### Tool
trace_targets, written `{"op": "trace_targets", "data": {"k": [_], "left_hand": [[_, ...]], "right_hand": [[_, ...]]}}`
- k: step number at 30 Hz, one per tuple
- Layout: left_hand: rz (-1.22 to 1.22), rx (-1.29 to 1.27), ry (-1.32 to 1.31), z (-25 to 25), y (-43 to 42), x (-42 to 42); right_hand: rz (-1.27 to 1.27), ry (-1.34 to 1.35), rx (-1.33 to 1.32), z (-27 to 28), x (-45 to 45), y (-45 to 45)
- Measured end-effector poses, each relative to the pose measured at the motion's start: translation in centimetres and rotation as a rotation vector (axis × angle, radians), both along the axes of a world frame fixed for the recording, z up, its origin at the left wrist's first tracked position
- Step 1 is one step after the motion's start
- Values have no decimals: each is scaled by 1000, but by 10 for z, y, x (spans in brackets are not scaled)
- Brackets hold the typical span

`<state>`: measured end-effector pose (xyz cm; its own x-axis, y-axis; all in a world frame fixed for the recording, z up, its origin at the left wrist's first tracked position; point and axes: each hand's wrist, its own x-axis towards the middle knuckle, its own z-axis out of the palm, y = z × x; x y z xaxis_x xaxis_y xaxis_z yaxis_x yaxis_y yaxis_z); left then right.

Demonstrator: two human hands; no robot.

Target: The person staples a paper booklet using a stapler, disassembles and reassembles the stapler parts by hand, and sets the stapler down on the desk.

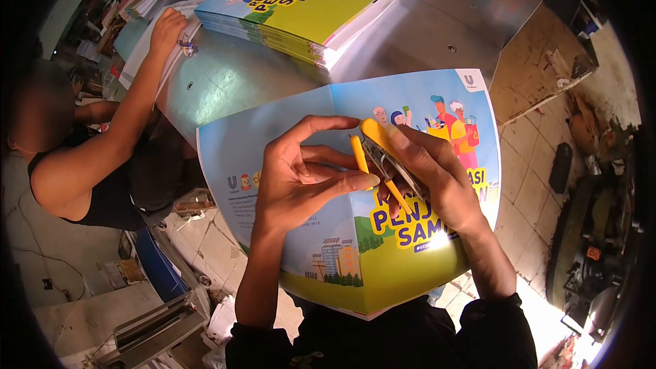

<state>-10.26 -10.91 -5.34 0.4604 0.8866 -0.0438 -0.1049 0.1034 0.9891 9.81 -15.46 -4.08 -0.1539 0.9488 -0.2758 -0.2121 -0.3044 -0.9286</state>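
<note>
A yellow stapler [372, 133] with metal inside is gripped in my right hand [437, 171], its jaws spread apart. My left hand [311, 171] curls around its other side, the thumb against a slim yellow part [359, 154] and the index fingertip at the top end. Whether that slim part is joined to the stapler is hidden by my fingers. Beneath both hands lies an opened booklet cover [273, 123], blue and green with printed figures and lettering, its fold running between my hands.
Beyond the booklet, a metal table [253, 68] bears a thick stack of matching booklets [355, 0]. At the left, a seated person [96, 164] reaches a hand onto white sheets [147, 48]. Dark machinery [588, 219] stands at the right above a tiled floor [529, 157].
</note>
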Motion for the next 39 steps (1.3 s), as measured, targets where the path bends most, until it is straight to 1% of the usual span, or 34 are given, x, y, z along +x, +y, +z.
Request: {"op": "trace_targets", "data": {"k": [1, 2, 4, 7, 10, 16, 17, 19, 22, 25, 28, 29, 31, 32, 34, 37, 39], "left_hand": [[11, 25, 2, -1, 0, 0], [11, 25, 2, -1, 0, 0], [-3, 44, 6, -3, 0, 0], [-20, 47, -2, -4, 0, 0], [-37, 49, 0, -5, 0, 0], [-37, 64, 0, -6, 0, 0], [-38, 64, 0, -5, 0, 0], [-36, 6, -2, -2, 0, -1], [-34, -33, 2, 2, 0, -1], [-39, -19, 37, 0, 1, -1], [-47, -17, 33, 0, 1, 0], [-47, -17, 33, 0, 1, 0], [-69, 43, 37, 0, 1, 0], [-69, 43, 38, -1, 2, -2], [-113, -45, -30, 0, 3, -6], [-117, 5, 24, 0, 3, -6], [-124, 24, 26, 1, 3, -6]], "right_hand": [[0, -1, 0, -2, 0, 0], [-7, -69, 105, -4, -1, -1], [-13, -138, 210, -4, -2, -2], [-32, -115, 138, 3, -7, -7], [-87, -140, 155, 4, -10, -7], [-73, -185, 166, 4, -11, -5], [-81, -217, 204, 6, -11, -5], [-90, -248, 240, 6, -11, -5], [-53, -199, 165, 4, -11, -2], [-51, -164, 117, 4, -10, 0], [-24, -151, 120, 2, -10, -2], [-59, -154, 204, -1, -12, -4], [-94, -157, 289, -3, -14, -5], [-72, -198, 263, -4, -14, -4], [-50, -240, 240, -4, -14, -4], [-70, -240, 253, -3, -17, -4], [-68, -239, 209, -1, -16, -4]]}}
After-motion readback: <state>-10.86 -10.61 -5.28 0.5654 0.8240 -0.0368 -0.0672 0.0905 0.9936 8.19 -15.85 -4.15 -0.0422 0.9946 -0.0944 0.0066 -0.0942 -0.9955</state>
